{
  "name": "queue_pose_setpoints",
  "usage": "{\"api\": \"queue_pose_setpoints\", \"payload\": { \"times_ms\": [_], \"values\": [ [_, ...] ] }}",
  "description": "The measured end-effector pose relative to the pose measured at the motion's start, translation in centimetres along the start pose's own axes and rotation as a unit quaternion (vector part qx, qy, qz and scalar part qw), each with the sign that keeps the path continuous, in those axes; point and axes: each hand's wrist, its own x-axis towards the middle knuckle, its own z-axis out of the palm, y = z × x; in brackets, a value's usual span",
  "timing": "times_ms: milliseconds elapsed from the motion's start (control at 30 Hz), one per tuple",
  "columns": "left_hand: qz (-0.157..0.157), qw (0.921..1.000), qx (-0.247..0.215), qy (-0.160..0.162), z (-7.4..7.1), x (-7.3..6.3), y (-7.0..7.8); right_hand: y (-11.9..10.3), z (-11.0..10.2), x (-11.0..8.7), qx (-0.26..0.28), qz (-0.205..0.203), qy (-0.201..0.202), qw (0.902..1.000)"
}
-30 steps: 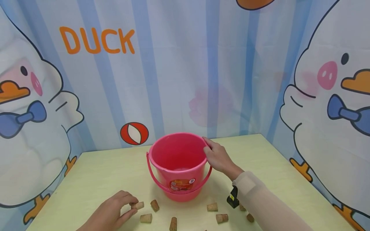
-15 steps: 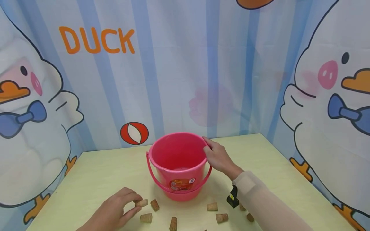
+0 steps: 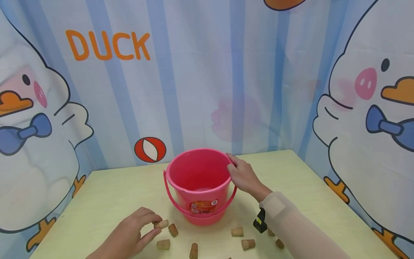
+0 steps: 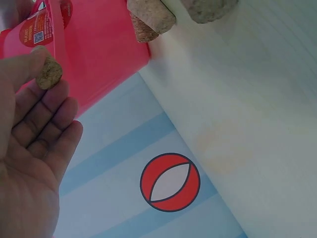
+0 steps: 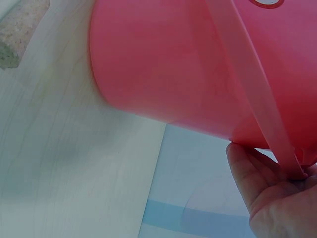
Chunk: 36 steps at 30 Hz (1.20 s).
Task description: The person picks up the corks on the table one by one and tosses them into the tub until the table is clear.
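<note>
Pale worktop: left hand pinching a cork, right hand gripping the bucket, best braced against tipping.

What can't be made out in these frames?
Head view: near floor inside the pink bucket, hidden by its front wall.
Head view: one end of the held cork, behind left-hand fingers.
Head view: another cork, partly covered by the sleeve.
Right wrist view: the bucket's round mark, cut off by the top edge.
</note>
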Motion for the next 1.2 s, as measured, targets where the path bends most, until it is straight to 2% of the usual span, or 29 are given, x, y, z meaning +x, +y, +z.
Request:
{"api": "queue_pose_setpoints", "payload": {
  "times_ms": [400, 700, 1200],
  "values": [
    [-0.016, 0.9998, -0.010, -0.002, -0.8, 0.7, 1.4, 0.1, 0.0, 0.1, 0.003, -0.001, 0.001, 1.0000],
    [-0.003, 0.9998, -0.004, 0.020, -1.0, 1.3, 2.1, 0.1, 0.1, 0.1, 0.002, -0.001, 0.002, 1.0000],
    [0.038, 0.9967, 0.018, 0.069, -1.8, 2.1, 2.5, 0.0, 0.0, 0.1, -0.007, 0.004, 0.005, 1.0000]
  ]
}}
